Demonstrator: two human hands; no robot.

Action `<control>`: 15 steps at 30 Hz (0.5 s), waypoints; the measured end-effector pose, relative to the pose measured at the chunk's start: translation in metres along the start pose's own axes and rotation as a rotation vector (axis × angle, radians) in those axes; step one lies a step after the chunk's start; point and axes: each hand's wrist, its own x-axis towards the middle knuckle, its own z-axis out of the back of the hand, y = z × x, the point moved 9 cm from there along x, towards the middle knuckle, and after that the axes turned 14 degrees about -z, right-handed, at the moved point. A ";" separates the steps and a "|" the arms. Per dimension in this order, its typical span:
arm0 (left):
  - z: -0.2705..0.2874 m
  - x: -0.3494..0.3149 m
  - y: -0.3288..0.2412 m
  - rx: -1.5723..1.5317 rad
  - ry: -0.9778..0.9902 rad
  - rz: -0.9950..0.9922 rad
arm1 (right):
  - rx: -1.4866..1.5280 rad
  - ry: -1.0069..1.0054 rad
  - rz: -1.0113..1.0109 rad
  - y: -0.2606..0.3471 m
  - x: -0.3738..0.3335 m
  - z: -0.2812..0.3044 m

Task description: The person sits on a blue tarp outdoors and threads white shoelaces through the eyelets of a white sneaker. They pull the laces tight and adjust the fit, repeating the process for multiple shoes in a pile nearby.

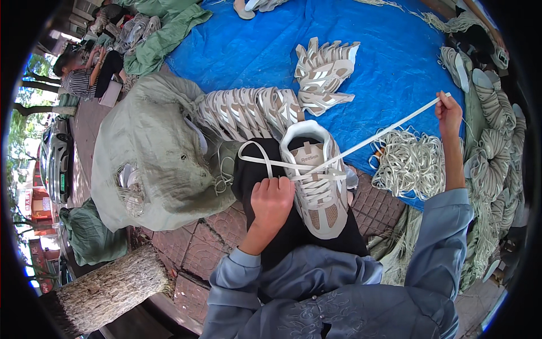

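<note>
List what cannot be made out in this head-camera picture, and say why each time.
Head view: underside of the sneaker, hidden beneath its upper.
Head view: fingertips of the left hand, hidden under its curled knuckles.
Head view: most contents of the grey sack, hidden by its cloth.
Head view: rest of the pale object at the top, cut off by the upper edge.

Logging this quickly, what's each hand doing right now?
Left hand: closed, apparently on the lace loop beside the shoe.
Right hand: closed, holding the stretched-out lace.
</note>
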 end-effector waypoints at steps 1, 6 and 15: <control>-0.002 -0.003 0.000 0.005 0.042 0.020 | -0.024 -0.015 0.022 0.005 0.002 0.002; -0.006 -0.006 -0.001 0.016 0.158 0.038 | -0.118 -0.008 0.090 0.028 0.001 -0.002; 0.010 -0.041 0.079 -0.969 0.059 0.550 | -0.369 -0.076 0.122 0.059 0.002 -0.010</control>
